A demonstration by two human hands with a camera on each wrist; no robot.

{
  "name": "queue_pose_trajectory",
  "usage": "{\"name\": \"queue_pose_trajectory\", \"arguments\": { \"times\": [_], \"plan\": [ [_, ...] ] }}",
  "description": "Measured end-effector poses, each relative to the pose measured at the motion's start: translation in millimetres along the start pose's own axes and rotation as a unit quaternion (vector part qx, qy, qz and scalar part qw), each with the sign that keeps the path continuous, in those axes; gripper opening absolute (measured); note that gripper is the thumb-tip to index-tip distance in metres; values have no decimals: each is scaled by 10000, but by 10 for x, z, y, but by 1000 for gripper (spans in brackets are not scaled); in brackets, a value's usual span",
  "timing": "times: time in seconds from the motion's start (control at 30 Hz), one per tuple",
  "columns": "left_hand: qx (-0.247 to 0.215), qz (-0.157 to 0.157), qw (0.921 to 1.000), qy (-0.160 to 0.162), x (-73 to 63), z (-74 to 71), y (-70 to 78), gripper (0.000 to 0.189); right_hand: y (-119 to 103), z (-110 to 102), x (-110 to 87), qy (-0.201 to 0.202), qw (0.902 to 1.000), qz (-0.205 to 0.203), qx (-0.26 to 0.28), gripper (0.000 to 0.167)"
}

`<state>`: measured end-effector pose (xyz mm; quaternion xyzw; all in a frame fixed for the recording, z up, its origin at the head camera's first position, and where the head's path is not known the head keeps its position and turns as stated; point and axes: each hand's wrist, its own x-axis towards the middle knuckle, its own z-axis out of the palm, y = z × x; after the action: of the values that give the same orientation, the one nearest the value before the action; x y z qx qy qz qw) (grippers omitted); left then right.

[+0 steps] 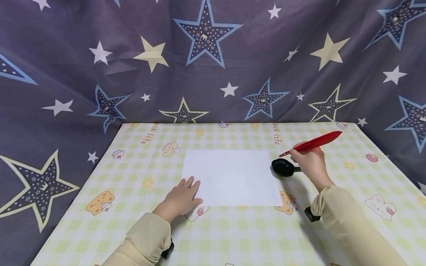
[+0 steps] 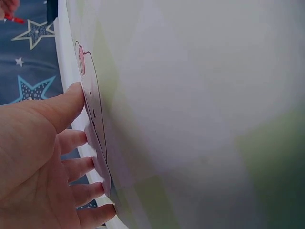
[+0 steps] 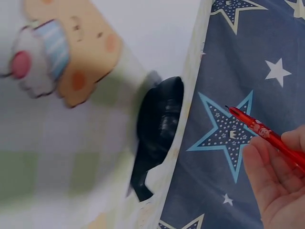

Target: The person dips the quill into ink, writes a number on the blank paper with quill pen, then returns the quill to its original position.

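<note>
A red feather pen [image 1: 314,143] is pinched in my right hand [image 1: 310,164], raised above the table with its tip pointing left. In the right wrist view the pen's red barrel [image 3: 267,133] shows between thumb and fingers, its dark tip bare. Below that hand sits a small black pan-shaped dish [image 1: 283,167] with a handle, beside the right edge of a blank white sheet of paper [image 1: 232,177]. My left hand [image 1: 182,199] rests with spread fingers on the sheet's lower left edge; the left wrist view shows its fingertips [image 2: 97,188] touching the surface.
A green-and-white checked tablecloth [image 1: 130,224] with cartoon prints covers the table. Behind it hangs a dark curtain [image 1: 122,77] patterned with stars. Each wrist has a black device strapped on, the right one [image 1: 312,214] close over the cloth.
</note>
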<state>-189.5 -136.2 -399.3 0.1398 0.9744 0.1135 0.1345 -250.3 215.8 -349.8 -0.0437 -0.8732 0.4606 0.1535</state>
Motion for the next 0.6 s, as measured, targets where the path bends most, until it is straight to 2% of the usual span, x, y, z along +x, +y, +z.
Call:
{"name": "queue_pose_trajectory", "arguments": {
  "times": [0.6],
  "plan": [
    [-29,57,10000,40,-16,26,-27,58,-279,165,115,16,9998,-200,-80,17]
  ]
}}
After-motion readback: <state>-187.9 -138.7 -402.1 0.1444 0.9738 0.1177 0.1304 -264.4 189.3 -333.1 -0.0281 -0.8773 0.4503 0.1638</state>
